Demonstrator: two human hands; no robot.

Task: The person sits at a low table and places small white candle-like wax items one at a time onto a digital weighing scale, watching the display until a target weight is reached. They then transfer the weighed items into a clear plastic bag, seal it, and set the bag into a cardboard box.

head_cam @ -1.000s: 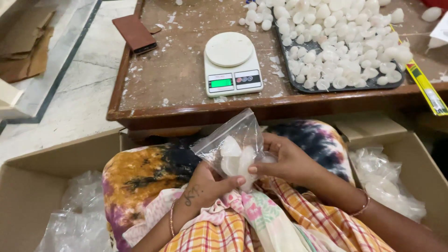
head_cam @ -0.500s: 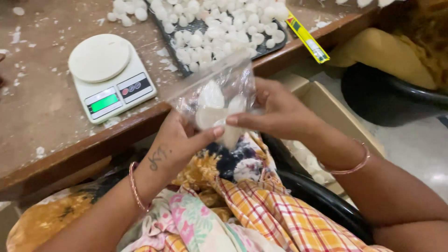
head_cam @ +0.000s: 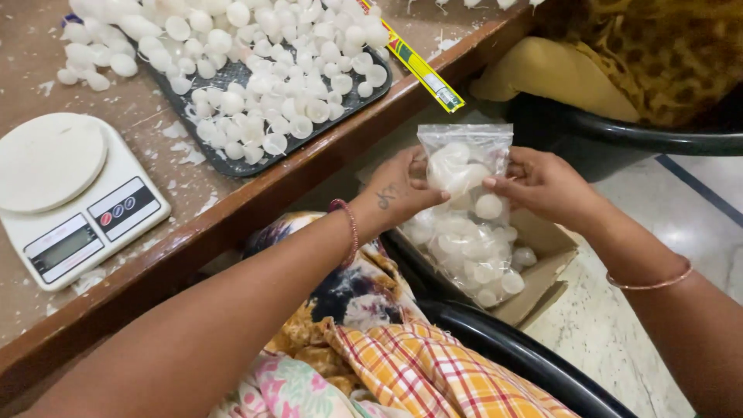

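A small clear plastic bag (head_cam: 463, 162) holding a few white round pieces is pinched between my left hand (head_cam: 401, 190) and my right hand (head_cam: 542, 184). I hold it upright over an open cardboard box (head_cam: 551, 259) to my right. Inside that box lie more filled clear bags of white pieces (head_cam: 472, 255). My left wrist wears a red bangle, my right a thin gold one.
A wooden table (head_cam: 255, 203) on the left carries a white digital scale (head_cam: 73, 193), a black tray (head_cam: 232, 159) heaped with white round pieces, loose pieces and crumbs, and a yellow-green stick (head_cam: 422, 68). A black chair rim (head_cam: 611, 135) stands beyond; tiled floor lies at the right.
My view has swung right. Both hands have carried the filled bag from my lap, past the table edge, to above the cardboard box beside me.
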